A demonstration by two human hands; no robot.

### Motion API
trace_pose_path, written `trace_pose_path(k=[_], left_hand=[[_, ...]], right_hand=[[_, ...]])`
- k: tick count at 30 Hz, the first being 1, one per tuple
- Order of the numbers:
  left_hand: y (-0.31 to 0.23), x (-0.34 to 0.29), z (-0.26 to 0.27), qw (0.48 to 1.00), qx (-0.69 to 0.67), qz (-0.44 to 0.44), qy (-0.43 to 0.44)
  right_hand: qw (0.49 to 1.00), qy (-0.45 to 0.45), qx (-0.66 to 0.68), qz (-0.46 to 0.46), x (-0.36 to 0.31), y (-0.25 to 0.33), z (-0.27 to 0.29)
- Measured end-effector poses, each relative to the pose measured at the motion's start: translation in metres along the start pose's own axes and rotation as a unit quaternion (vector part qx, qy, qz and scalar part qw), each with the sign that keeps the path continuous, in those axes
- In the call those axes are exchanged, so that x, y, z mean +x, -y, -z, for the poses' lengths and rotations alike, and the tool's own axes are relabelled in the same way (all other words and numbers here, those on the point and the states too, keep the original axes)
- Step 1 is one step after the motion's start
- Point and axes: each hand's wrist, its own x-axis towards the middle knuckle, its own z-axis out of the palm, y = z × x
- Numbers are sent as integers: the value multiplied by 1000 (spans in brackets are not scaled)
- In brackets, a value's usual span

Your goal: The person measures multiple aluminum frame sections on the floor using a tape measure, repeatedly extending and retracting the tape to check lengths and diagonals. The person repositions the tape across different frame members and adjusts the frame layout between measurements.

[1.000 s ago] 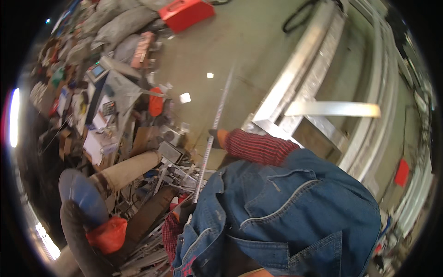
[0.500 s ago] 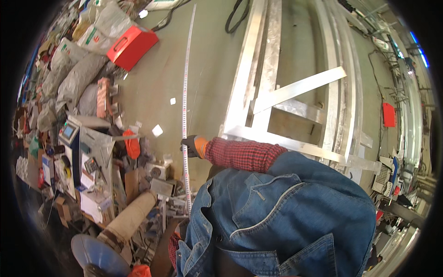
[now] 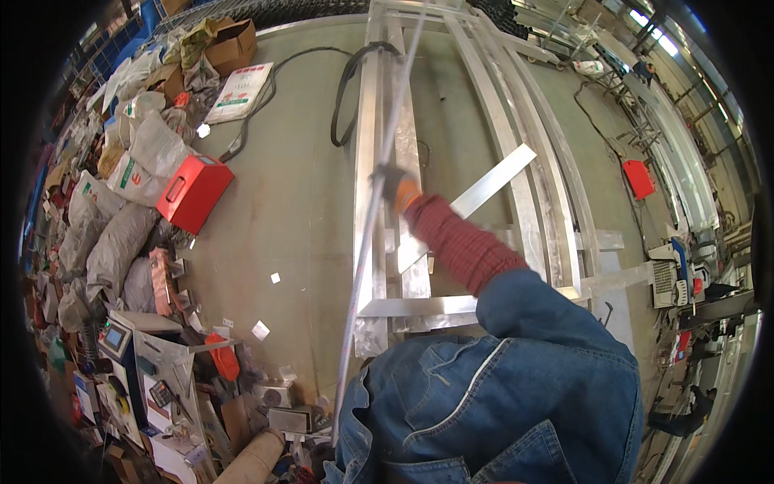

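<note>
My right hand [image 3: 393, 185], in a dark and orange glove, is closed round a long, pale tape measure [image 3: 355, 298]. It is a little blurred by motion. The tape slants from the far top edge down to the front of my denim jacket, passing over the left rail of a metal frame [image 3: 419, 306]. Across that frame, just right of my hand, a loose flat metal bar [image 3: 501, 179] lies at an angle. My left hand is out of sight, and so is the near end of the tape.
Left on the floor stands a red box [image 3: 193, 194], beside a heap of sacks [image 3: 121, 242]. A black cable [image 3: 343, 105] loops near the frame's far left. Lower left is a cluttered bench with a small screen [image 3: 115, 336]. Another red box [image 3: 638, 179] sits to the right.
My right hand has moved forward and right with the tape, from the open floor to above the frame's left rail. The view has shifted, showing more of the frame's far end.
</note>
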Motion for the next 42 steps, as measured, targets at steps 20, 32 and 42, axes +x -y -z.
trace_pose_path(k=[20,32,42], left_hand=[[-330,166,-81,982,-114,-134,65],[-327,175,-89,981,-142,-99,90],[-285,169,-66,985,-126,-111,28]], right_hand=[[906,-298,221,-203,-31,-82,21],[865,-321,323,-209,19,-114,72],[857,-321,342,-215,14,-95,57]])
